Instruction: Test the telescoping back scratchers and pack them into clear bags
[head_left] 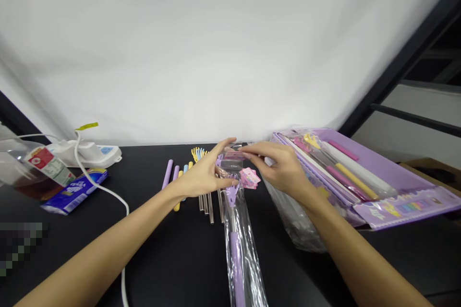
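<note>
Clear bag [248, 254], containing a purple claw-ended stick [236, 254], lies mid-surface [173, 259], running toward the near edge. Left hand [201, 175] holds its far end between parted thumb and fingers; right hand [281, 165] pinches film there. Judged: end-of-bag handling, calling for light, steady grips.

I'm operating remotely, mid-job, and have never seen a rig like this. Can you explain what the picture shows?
There is no machine: these are a person's bare hands, seen by one camera worn on the head, looking forward and down.

The left hand spreads around the upper end of a long, clear plastic bag; the right hand pinches it near the top. Inside is a stick with a purple handle and metal shaft.

On the black tabletop lie small pink cards, bare metal rods, an open lilac box of wrapped sticks, and a white power strip.
</note>
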`<state>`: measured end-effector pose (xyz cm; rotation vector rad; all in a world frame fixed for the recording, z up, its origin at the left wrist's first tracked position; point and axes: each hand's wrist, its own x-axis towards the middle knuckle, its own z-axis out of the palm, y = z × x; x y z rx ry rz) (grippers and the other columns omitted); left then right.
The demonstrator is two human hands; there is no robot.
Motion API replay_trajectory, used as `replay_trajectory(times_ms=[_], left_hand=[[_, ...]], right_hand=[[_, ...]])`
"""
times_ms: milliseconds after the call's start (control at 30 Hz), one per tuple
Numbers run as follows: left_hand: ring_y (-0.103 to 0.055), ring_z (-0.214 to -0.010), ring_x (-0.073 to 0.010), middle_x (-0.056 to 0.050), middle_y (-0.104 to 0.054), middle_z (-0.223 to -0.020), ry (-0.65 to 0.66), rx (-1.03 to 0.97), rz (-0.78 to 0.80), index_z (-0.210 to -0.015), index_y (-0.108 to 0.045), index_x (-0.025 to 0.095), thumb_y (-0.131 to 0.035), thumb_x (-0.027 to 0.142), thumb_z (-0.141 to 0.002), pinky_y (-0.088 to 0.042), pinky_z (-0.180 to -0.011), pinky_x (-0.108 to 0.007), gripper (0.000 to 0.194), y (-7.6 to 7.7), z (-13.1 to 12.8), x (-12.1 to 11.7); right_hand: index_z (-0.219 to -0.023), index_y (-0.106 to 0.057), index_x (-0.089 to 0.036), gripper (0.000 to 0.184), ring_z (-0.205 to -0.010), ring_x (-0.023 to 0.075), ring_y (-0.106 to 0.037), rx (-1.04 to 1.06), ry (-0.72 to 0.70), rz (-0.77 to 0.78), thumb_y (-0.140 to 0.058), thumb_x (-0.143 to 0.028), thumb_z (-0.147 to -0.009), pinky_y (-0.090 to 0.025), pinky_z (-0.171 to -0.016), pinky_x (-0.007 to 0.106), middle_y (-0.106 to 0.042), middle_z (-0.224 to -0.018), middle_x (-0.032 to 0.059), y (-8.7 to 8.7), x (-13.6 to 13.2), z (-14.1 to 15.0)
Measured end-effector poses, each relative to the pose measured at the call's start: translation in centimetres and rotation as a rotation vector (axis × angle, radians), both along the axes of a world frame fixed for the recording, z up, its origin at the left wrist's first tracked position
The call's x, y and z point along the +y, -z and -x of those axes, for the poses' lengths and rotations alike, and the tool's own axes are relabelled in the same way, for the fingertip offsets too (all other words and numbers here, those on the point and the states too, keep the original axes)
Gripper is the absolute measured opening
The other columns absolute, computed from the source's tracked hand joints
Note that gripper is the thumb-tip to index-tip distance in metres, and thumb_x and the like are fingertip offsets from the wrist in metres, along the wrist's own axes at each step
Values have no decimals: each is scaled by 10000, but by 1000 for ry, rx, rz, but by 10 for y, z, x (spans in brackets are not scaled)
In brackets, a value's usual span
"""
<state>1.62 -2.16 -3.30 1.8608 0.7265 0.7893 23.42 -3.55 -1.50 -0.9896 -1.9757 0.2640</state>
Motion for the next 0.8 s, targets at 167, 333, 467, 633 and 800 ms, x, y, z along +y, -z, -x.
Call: replay_trajectory(times_ms=[167, 333, 467, 633, 800], left_hand=[[-452, -563, -34, -133, -467, -1407, 70, -36, 38, -1554, -162, 426, -763, 272, -782, -516, -539, -300, 991, -3, -4, -6], [-431, -537, -23, -132, -486, -1387, 71, -12, 23, -1556, -133, 449, -753, 224, -777, -505, -514, -295, 1021, -4, -5, -9], [-485, -562, -40, -140, -458, -1401, 89, -17, 19, -1558, -144, 433, -742, 243, -790, -530, -529, -311, 991, -4, -5, -8], [-491, -584, -41, -135, -412, -1450, 97, -17, 9, -1551, -171, 436, -750, 241, -788, -553, -580, -331, 978, -3, -5, -7], [-593, -697, -118, -117, -539, -1268, 157, -47, 51, -1566, -138, 374, -732, 223, -789, -578, -642, -345, 989, -1, -7, -6]], right_hand=[[-1051, -759, -286, 216, -735, 191, -636, 0, 110, -194, -578, -238, -945, -508, -730, 366, -755, -865, 33, 1, -1, 0], [-980, -742, -270, 180, -760, 183, -644, 4, 105, -116, -568, -246, -942, -495, -707, 348, -756, -910, 30, -1, -1, -2], [-973, -735, -260, 151, -878, 201, -692, 102, 75, 40, -599, -252, -908, -504, -740, 335, -766, -967, 32, 1, 3, -3], [-929, -729, -235, 117, -879, 195, -699, 171, 33, 85, -631, -287, -892, -500, -722, 308, -764, -936, 35, 0, 5, -3], [-915, -735, -219, 125, -878, 208, -714, 233, 29, 166, -667, -311, -864, -516, -740, 316, -770, -932, 48, -2, 4, 3]])
